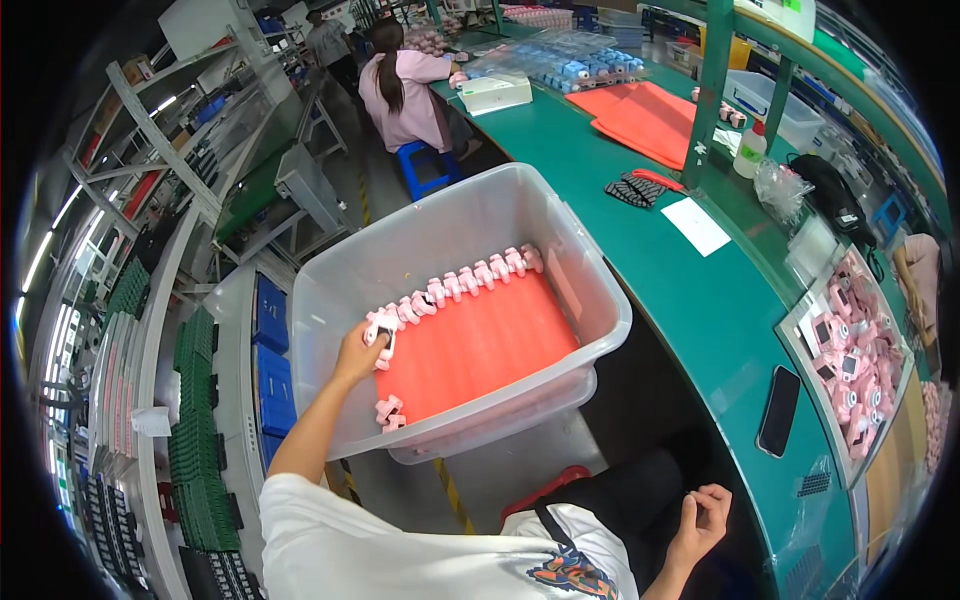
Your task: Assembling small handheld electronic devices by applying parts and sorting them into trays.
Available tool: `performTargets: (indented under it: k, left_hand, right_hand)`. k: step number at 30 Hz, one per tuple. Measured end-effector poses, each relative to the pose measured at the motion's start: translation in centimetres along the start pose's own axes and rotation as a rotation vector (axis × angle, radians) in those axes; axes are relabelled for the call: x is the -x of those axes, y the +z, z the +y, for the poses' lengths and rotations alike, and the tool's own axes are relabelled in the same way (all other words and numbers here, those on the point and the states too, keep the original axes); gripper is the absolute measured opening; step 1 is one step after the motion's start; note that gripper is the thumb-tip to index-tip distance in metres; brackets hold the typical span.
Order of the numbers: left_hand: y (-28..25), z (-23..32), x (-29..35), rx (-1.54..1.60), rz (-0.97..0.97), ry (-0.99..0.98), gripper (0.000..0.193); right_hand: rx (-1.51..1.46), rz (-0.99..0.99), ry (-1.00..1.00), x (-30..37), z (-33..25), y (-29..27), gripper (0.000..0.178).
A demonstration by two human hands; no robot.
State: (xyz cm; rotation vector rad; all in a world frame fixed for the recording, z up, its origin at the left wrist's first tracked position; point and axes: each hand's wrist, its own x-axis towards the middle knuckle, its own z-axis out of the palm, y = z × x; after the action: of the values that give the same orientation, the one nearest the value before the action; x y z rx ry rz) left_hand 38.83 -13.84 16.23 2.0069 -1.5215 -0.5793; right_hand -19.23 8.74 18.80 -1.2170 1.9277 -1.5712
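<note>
Inside a translucent plastic bin [325, 300], my left hand [358, 354] grips a small pink toy camera [382, 332] at the near end of a row. More pink toy cameras [470, 281] run in that line along the far edge of a red sheet [480, 345] on the bin's bottom. A couple of pink pieces [391, 413] lie at the sheet's near left corner. My right hand [700, 522] hovers by the workbench edge with loosely bent fingers and holds nothing. Nearest to it on the bench lies a black phone [778, 411].
A green workbench [660, 290] curves along the right, bearing a tray of pink toy cameras [850, 350], red sheets [640, 118], a glove [636, 188], a white paper [696, 226] and a bottle [750, 150]. Green posts rise from it. A co-worker [405, 85] sits ahead. Racks stand left.
</note>
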Motion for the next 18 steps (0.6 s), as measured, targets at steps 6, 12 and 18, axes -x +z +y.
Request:
performTargets:
  k: [6, 12, 18]
  left_hand:
    - [2.5, 18.1, 8.7, 0.497, 0.043, 0.412, 0.039]
    - [20.1, 33.8, 20.1, 1.043, -0.970, 0.507, 0.032]
    - [34.8, 40.8, 33.0, 0.762, -1.525, 0.489, 0.032]
  right_hand:
    - [-0.035, 0.136, 0.015, 3.1, 1.3, -3.5, 0.005]
    - [0.038, 0.485, 0.050, 10.2, 3.5, -11.6, 0.007]
    - [0.151, 0.934, 0.065, 18.2, 2.6, -13.6, 0.007]
